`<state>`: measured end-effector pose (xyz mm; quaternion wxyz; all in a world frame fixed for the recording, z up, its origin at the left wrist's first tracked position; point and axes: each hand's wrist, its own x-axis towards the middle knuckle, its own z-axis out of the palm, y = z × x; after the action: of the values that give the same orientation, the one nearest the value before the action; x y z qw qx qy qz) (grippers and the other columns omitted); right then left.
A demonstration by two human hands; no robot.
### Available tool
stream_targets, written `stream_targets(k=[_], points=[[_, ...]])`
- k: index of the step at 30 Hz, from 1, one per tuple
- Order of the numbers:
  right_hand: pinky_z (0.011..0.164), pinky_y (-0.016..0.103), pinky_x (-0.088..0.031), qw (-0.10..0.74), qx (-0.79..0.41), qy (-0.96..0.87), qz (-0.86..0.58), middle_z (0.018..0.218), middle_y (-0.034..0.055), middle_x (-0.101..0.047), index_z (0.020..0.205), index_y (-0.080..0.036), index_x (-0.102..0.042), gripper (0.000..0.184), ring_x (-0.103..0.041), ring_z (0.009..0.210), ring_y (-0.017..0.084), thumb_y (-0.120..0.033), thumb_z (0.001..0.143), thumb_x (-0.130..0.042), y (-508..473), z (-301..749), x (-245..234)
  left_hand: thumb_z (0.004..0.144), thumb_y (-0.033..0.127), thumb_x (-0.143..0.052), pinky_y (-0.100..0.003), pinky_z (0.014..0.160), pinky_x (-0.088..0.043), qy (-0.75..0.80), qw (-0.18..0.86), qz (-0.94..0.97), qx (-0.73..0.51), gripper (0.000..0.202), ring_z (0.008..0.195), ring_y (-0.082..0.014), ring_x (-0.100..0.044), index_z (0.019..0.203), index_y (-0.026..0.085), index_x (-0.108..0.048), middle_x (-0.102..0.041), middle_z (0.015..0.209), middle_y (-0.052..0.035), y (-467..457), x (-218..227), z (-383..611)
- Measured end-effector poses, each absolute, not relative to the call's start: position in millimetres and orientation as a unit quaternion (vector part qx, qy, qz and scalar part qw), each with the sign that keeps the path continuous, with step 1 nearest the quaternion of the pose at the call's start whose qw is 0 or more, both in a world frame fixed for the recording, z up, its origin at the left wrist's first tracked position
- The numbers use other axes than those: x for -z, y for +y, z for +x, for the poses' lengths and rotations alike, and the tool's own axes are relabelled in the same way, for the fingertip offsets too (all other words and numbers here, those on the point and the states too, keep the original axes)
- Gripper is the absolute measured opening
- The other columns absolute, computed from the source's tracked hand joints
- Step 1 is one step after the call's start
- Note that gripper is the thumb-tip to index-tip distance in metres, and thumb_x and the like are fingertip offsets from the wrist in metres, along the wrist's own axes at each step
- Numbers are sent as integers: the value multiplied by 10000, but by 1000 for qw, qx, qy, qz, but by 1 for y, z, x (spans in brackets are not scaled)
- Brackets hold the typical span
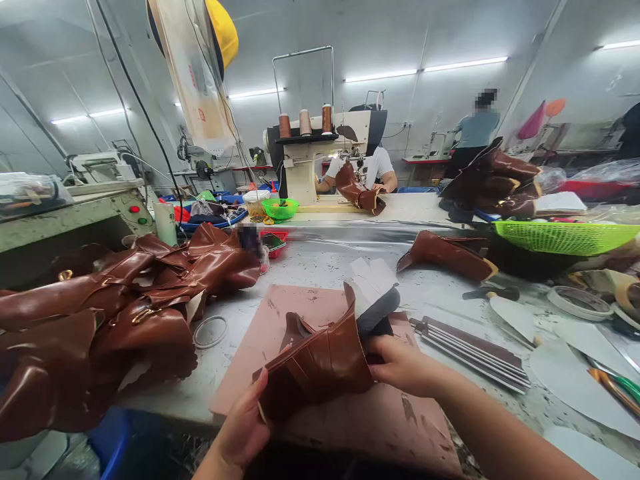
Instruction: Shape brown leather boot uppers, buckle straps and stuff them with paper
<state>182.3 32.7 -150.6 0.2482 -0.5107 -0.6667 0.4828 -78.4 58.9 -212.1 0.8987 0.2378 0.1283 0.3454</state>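
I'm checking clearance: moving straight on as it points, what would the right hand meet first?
Likely the brown boot piece; the right hand is at its edge, though depth there is unclear.

worktable (310, 267): carrying pink board (263, 333)
left side: leather pile (150, 333) spreading, white ring (210, 318) lying beside
right side: boot upper (445, 257), dark strips (470, 357) resting

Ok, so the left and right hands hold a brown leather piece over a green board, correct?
Not the colour: the head view shows a pinkish board. The left hand and right hand do hold the brown leather piece over it.
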Motion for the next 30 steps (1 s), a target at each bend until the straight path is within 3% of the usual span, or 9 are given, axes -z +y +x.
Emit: stream_targets(k=[8, 14, 17, 20, 24, 30], points=[[661, 270, -410, 261, -454, -636, -567, 752, 22, -625, 687, -169, -581, 71, -547, 757, 188, -205, 669, -523, 27, 185, 142, 950, 243, -308, -322, 1121, -125, 100, 904, 252, -330, 358, 1229, -198, -428, 1199, 247, -566, -569, 1215, -18, 61, 215, -78], [685, 274, -402, 275, -487, -621, -548, 716, 3, -551, 654, -182, -512, 196, -507, 746, 170, -323, 763, -430, 19, 189, 139, 961, 209, -250, -257, 1098, -183, 31, 916, 247, -315, 393, 1225, -175, -426, 1219, 210, -546, -493, 1281, -20, 62, 218, -80], [682, 266, -388, 267, -481, -631, -548, 774, 3, -559, 747, -179, -544, 134, -503, 771, 175, -298, 687, -559, 14, 186, 142, 961, 200, -250, -255, 1093, -202, 32, 917, 244, -315, 394, 1232, -168, -416, 1216, 220, -550, -483, 1289, -12, 62, 221, -81], [663, 262, -368, 264, -406, -657, -577, 770, 6, -553, 726, -183, -532, 130, -491, 748, 170, -241, 658, -627, 7, 178, 143, 947, 213, -322, -295, 1103, -196, 76, 909, 239, -333, 354, 1236, -184, -415, 1178, 250, -588, -513, 1269, -1, 61, 222, -81], [626, 264, -350, 276, -302, -670, -620, 745, 11, -533, 637, -191, -443, 136, -475, 700, 161, -169, 717, -550, -4, 166, 148, 885, 279, -491, -332, 1112, -194, 160, 893, 234, -351, 267, 1207, -225, -465, 1077, 231, -670, -603, 1183, -20, 56, 221, -78], [603, 260, -432, 379, -298, -637, -602, 733, 7, -558, 805, -209, -493, 68, -532, 676, 161, -244, 820, -437, -21, 157, 174, 767, 353, -642, -370, 1076, -290, 268, 841, 256, -395, 246, 1197, -272, -483, 942, 199, -722, -659, 1123, -55, 46, 220, -73]])
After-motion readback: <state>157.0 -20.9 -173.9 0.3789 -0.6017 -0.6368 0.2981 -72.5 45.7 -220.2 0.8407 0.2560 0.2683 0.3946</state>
